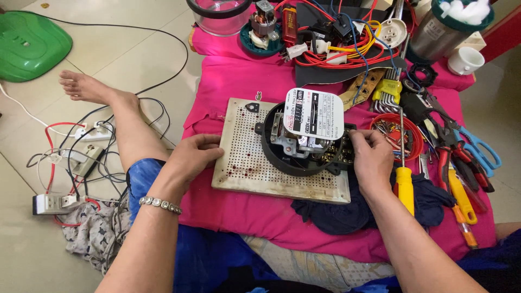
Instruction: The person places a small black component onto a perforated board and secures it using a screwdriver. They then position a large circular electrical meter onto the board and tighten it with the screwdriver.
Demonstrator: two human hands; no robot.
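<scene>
On the perforated board [244, 173], the meter [304, 135] faces up, both hands steadying.

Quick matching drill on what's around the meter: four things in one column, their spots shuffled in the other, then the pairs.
1. left hand
2. yellow-handled screwdriver
3. blue-handled scissors
4. green plastic lid

A. on the floor, far left
B. right edge of the pink cloth
C. on the perforated board's left edge
D. just right of the right hand

Pairs: 1-C, 2-D, 3-B, 4-A
</scene>
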